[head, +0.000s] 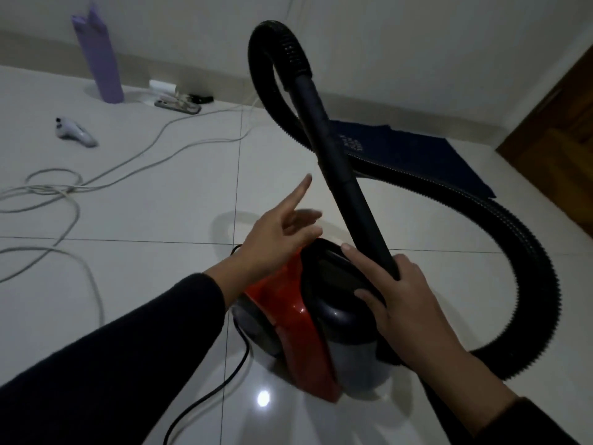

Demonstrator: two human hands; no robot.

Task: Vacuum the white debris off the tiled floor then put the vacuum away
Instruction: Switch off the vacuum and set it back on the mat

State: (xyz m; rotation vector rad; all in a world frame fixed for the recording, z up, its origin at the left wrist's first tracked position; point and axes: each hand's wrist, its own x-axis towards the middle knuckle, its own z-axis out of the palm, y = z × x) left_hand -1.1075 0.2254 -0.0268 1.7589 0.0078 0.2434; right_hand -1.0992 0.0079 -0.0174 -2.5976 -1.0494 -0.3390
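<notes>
The vacuum [321, 319] stands on the tiled floor [160, 220] directly below me. My left hand [272, 242] hovers over its left side; my right hand [407, 303] lies on its top, against the lower end of the wand [340, 175]. The wand rises away from me; the hose [513, 252] loops from its top, down to the right, back to the vacuum. A mat [417, 155] lies behind the hose. Cables [64, 200] trail on the floor to my left.

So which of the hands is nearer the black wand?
Right. The right hand touches the black wand at its lower end; the left hand hovers open beside it, apart.
</notes>
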